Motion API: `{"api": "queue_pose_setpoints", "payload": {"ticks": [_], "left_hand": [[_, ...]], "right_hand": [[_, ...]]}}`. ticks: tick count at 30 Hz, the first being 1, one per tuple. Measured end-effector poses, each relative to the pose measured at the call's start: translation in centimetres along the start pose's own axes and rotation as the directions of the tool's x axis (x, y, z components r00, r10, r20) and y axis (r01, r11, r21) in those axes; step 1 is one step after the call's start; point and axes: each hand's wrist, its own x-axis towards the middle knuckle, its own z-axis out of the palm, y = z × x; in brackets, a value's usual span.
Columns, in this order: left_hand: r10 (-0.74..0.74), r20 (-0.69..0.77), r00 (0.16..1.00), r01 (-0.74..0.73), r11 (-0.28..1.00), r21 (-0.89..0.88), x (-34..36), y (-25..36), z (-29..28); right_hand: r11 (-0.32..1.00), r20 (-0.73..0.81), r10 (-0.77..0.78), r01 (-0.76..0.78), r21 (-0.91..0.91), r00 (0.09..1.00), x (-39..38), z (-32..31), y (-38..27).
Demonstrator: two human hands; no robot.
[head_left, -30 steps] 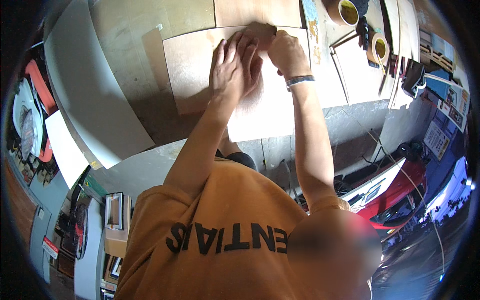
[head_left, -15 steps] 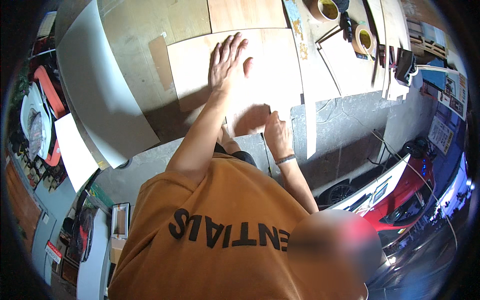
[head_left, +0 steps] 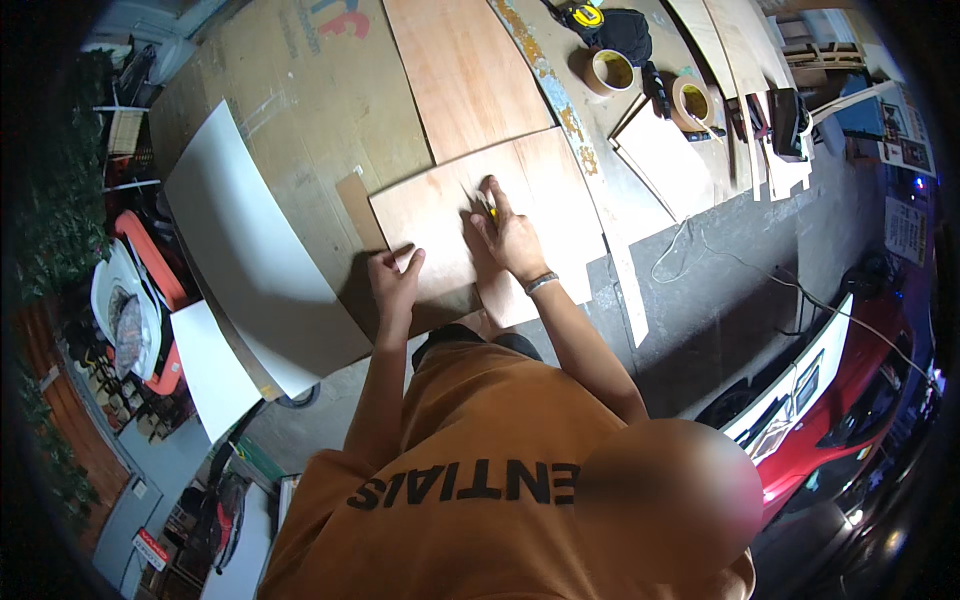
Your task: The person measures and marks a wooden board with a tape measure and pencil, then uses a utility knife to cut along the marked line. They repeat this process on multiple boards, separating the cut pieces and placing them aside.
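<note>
A thin, pale plywood sheet point(head_left: 555, 200) lies across the near part of the table in front of me. My left hand point(head_left: 396, 288) is at the sheet's near left edge, its fingers bent around the edge and the thumb on top. Over the middle of the sheet, my right hand point(head_left: 515, 243) has its index finger stretched forward. A small tool with a yellow part point(head_left: 490, 208) shows between its thumb and fingers; its exact kind is mostly hidden. A narrower plywood piece point(head_left: 508, 302) sticks out beneath the sheet toward my legs.
A long plywood board point(head_left: 460, 80) lies beyond the sheet. Curved white board point(head_left: 250, 260) leans at left. Tape rolls point(head_left: 610, 72), a black pouch point(head_left: 620, 35) and pale panels point(head_left: 660, 155) lie at far right. A thin strip point(head_left: 628, 290) overhangs the table edge; a cable point(head_left: 740, 262) crosses the floor.
My left hand has gone from lying flat on the sheet to its near left edge. The right hand has moved from the near edge onto the sheet. The whole view has shifted.
</note>
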Motion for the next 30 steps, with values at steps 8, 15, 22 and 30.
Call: {"api": "queue_pose_setpoints", "payload": {"ticks": [8,15,22,30], "left_hand": [[0.083,0.14,0.987,-0.041,0.959,-0.28,-1.9,5.1,-3.0],[0.208,0.114,0.971,-0.16,0.929,-0.333,-3.5,7.2,-2.3],[0.148,-0.161,0.976,-0.191,0.933,-0.305,3.7,-0.8,-11.0],[0.779,-0.443,0.444,-0.065,0.521,0.851,10.8,3.8,-13.5]], "right_hand": [[0.992,-0.017,0.008,-0.006,0.13,1.0,-0.4,-2.2,-0.7],[0.998,0.018,0.007,-0.008,0.063,1.0,0.3,-4.3,-2.0],[0.979,-0.249,0.181,-0.198,-0.044,0.951,-2.3,-11.6,5.8],[0.955,-0.116,0.198,-0.218,-0.199,0.973,-7.9,-15.5,17.0]]}}
